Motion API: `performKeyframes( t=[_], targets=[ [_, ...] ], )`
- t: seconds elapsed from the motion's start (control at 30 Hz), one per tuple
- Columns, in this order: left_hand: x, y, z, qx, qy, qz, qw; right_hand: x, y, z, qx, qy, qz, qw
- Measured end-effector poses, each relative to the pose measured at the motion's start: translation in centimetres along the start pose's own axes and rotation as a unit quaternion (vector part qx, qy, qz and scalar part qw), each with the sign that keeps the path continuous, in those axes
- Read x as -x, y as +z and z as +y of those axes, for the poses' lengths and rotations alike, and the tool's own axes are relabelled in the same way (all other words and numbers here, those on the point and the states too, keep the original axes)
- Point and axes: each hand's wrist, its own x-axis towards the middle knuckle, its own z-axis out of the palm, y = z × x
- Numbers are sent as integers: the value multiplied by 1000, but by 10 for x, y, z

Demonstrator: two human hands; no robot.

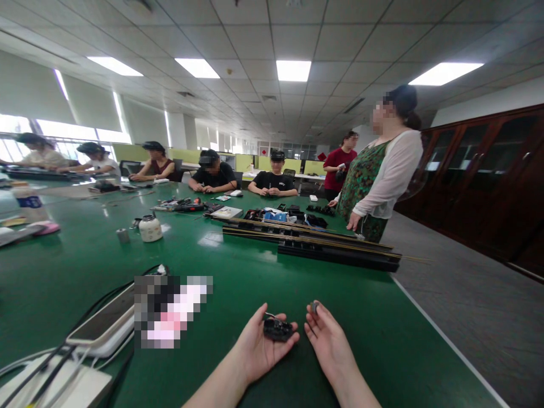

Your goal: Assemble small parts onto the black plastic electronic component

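My left hand (pixel 266 345) is palm up above the green table, its fingers curled round a small black part (pixel 278 330) that looks like a plastic housing with a hollowed top. A thin light-coloured piece, perhaps a wire, shows near the thumb at its upper edge. To the right, apart from it, my right hand (pixel 328 334) pinches a small grey block-like piece (pixel 314 306) between thumb and forefinger. The piece is too small to name. Its other fingers curl loosely.
A green table (pixel 204 357) spreads around me. Long black rails (pixel 340 256) with thin brass-coloured rods lie ahead. At left are a phone-like device (pixel 104 317), cables and a white jar (pixel 150 228). A person (pixel 382 164) stands at the right edge; several others sit beyond.
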Motion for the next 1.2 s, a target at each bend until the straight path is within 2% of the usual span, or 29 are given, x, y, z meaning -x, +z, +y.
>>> performKeyframes(
  t=[0.37, 1.2],
  targets=[
    [-1, -1, 0, 1, 3, 8, 1000, 1, 1, 0, -34, 20, -6, 999],
    [0, 2, -1, 4, 9, 15, 1000, 5, 7, 3, 9, 9, -27, 1000]
  ],
)
